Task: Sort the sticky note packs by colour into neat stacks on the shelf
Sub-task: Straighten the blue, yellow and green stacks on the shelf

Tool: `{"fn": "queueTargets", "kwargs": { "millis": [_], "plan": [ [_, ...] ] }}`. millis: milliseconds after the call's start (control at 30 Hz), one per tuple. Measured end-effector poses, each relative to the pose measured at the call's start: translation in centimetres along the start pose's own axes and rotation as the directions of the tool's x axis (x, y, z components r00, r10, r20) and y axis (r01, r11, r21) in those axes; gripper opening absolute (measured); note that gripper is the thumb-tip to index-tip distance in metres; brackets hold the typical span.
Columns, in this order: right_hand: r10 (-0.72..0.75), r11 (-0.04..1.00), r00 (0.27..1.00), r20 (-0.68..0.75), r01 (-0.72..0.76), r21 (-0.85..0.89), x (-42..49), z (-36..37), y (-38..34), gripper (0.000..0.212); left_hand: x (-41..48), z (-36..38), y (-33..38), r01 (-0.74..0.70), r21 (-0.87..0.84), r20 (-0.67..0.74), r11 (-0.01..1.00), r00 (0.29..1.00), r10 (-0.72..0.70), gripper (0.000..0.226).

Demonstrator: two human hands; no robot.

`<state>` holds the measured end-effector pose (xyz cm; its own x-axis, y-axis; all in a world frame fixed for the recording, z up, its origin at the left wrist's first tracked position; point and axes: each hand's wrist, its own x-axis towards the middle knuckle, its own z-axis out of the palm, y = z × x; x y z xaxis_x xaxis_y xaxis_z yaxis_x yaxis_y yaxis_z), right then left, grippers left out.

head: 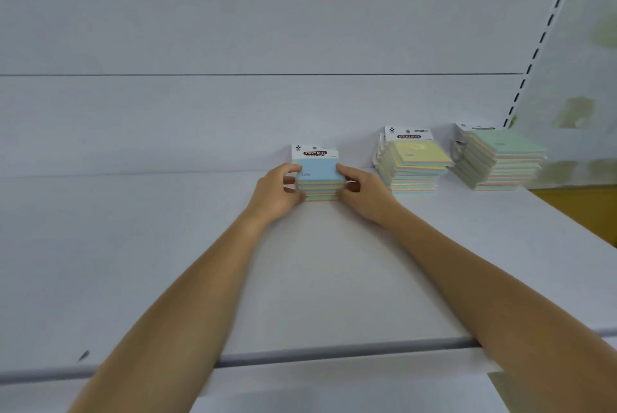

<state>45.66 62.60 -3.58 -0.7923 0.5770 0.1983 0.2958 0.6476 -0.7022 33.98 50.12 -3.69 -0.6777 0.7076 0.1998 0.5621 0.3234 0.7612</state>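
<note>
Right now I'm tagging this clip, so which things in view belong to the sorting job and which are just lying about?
Job: blue-topped stack, gripped by the left hand and right hand; yellow-topped stack; green-topped stack; the shelf they stand on.
Not the job: back panel; slotted upright; dark mark near the shelf's front edge.

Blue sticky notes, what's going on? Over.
Left grip and right grip hold the blue-topped stack by its sides, on the shelf. Yellow-topped stack and green-topped stack stand apart to the right.
</note>
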Motion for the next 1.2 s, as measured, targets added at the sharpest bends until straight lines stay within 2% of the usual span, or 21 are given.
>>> {"fn": "queueTargets", "kwargs": {
  "millis": [167, 267, 367, 533, 700, 800, 933, 1033, 1133, 1200],
  "plan": [
    [-0.059, 0.981, 0.998, 0.032, 0.064, -0.181, -0.2, 0.3, 0.0, 0.049, 0.0, 0.3, 0.1, -0.012, 0.001, -0.029, 1.0, 1.0, 0.012, 0.05],
    [-0.08, 0.988, 0.997, -0.007, 0.078, -0.132, -0.4, 0.1, -0.3, 0.039, 0.3, 0.4, 0.1, -0.024, 0.014, -0.077, 1.0, 0.997, 0.025, 0.04],
    [-0.109, 0.985, 0.994, -0.011, 0.106, -0.138, -0.2, 0.1, -0.2, 0.039, 0.3, 0.4, 0.0, -0.046, 0.023, -0.081, 0.999, 0.996, 0.048, 0.036],
    [-0.069, 0.994, 0.998, -0.004, 0.068, -0.085, -0.1, 0.1, -0.1, 0.04, 0.2, 0.3, -0.1, -0.081, 0.11, -0.021, 0.991, 0.996, 0.084, 0.043],
    [0.024, 0.997, 1.0, 0.006, -0.025, 0.067, 0.4, 0.2, 0.0, 0.045, 0.2, 0.4, -0.2, -0.067, 0.076, -0.031, 0.995, 0.997, 0.069, 0.045],
    [0.027, 0.996, 1.0, -0.015, -0.026, 0.091, 0.7, 0.5, 0.3, 0.047, 0.4, 0.5, -0.2, -0.057, 0.068, -0.04, 0.996, 0.997, 0.06, 0.046],
    [-0.022, 0.999, 0.997, -0.068, 0.024, 0.032, 0.6, 0.8, 0.5, 0.049, 0.3, 0.4, -0.1, -0.047, 0.088, -0.047, 0.995, 0.998, 0.051, 0.046],
    [-0.109, 0.994, 0.978, -0.178, 0.106, -0.028, -0.1, 0.6, 0.3, 0.046, 0.1, 0.1, 0.1, -0.044, 0.179, -0.094, 0.983, 0.994, 0.061, 0.05],
    [-0.231, 0.972, 0.927, -0.295, 0.233, -0.032, -0.6, -0.9, -0.9, 0.041, 0.1, -0.2, 1.2, -0.061, 0.257, -0.228, 0.964, 0.966, 0.122, 0.047],
    [-0.274, 0.959, 0.908, -0.317, 0.281, -0.023, -0.4, -2.6, -1.2, 0.04, 0.3, 0.2, 2.7, -0.139, 0.269, -0.246, 0.953, 0.947, 0.207, 0.041]
  ]
}}
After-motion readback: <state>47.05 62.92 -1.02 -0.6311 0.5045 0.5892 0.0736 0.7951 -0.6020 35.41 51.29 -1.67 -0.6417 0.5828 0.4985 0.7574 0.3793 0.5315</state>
